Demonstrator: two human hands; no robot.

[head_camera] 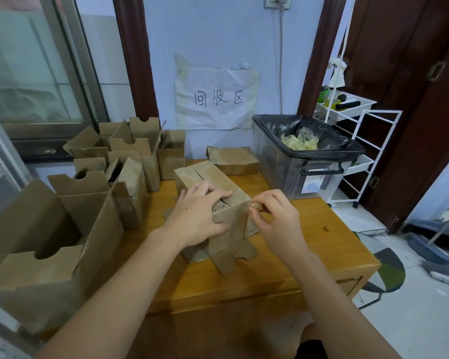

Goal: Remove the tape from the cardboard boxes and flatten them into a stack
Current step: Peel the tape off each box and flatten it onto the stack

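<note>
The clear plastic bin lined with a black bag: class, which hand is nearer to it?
Right. The right hand is just left of the bin; the left hand lies farther left.

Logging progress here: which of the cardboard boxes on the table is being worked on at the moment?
The closed box at the table's centre: the left hand presses on it while the right hand pinches tape at its corner. The others sit untouched.
</note>
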